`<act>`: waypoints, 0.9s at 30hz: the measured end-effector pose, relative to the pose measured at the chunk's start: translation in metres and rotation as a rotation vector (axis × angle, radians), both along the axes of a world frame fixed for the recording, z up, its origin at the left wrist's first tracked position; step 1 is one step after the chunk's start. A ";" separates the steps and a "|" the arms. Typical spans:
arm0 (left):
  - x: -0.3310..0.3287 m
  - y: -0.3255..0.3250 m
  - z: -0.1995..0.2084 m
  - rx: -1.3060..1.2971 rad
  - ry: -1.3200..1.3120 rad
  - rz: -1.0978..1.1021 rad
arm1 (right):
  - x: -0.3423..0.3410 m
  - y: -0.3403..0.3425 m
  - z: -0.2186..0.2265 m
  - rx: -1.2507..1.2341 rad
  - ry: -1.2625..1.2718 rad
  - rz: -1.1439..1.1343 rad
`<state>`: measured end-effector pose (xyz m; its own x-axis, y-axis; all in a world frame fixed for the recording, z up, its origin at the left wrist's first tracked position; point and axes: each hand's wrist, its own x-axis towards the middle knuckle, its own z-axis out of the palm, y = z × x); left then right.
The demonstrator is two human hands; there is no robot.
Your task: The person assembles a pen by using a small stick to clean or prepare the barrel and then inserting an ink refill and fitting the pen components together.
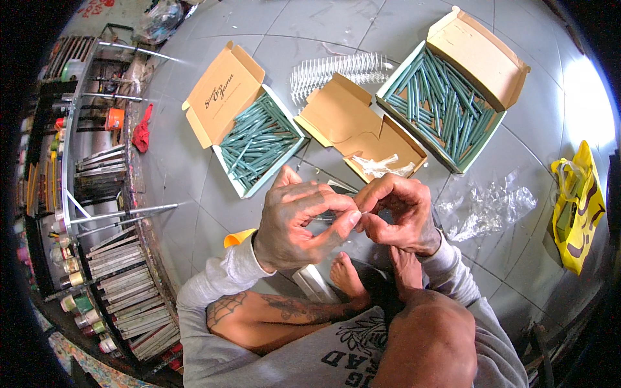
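Over the floor in front of me, my left hand and my right hand meet fingertip to fingertip. Both are closed in a pinch around something tiny and pale, mostly covered by the fingers; its kind cannot be made out. Just beyond my hands, a small open cardboard box holds clear plastic scraps. Slim dark-green sticks, pen-like in shape, fill an open box at the left and a larger one at the right. Behind the small box lies a row of clear plastic pieces.
Crumpled clear plastic lies on the grey tiles right of my hands. Farther right is a yellow bag. Along the left stands a metal rack with jars and stacked frames; a red cloth lies beside it. My bare feet are below my hands.
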<state>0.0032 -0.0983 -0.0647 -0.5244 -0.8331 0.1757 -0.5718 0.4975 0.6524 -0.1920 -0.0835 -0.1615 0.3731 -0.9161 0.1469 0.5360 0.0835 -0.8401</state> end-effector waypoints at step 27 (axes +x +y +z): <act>0.001 0.000 0.002 0.135 0.036 0.024 | -0.005 0.002 0.003 0.066 -0.038 0.069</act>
<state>0.0046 -0.0985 -0.0626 -0.4998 -0.8625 0.0795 -0.5570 0.3903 0.7331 -0.1966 -0.0812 -0.1587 0.4312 -0.8965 0.1022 0.5587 0.1763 -0.8104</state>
